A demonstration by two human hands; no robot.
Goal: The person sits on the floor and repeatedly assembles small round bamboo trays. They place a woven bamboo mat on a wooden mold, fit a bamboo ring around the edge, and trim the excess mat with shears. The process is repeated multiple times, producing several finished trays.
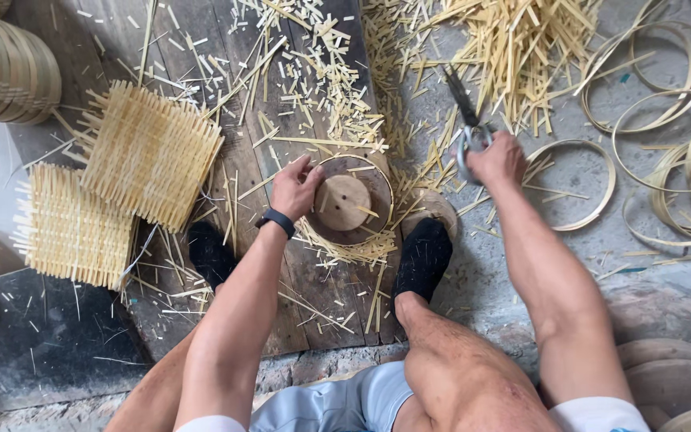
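Observation:
My left hand (295, 186) grips the left rim of a round bamboo frame (377, 210) that sits over a round wooden mould (342, 202) on a dark wooden board (201, 48). Trimmed bamboo slat ends stick out under the frame at the front. My right hand (496, 160) holds large metal scissors (464, 112) by the handles, blades pointing away, above the grey floor to the right of the frame. A black band is on my left wrist. My feet in black socks rest on either side of the mould.
Two square woven bamboo mats (149, 152) lie at the left. A stack of round bamboo steamers (5, 72) stands at the top left. Loose bamboo hoops (657, 104) and a heap of slats (513, 48) cover the floor at the right. Cut bits litter the board.

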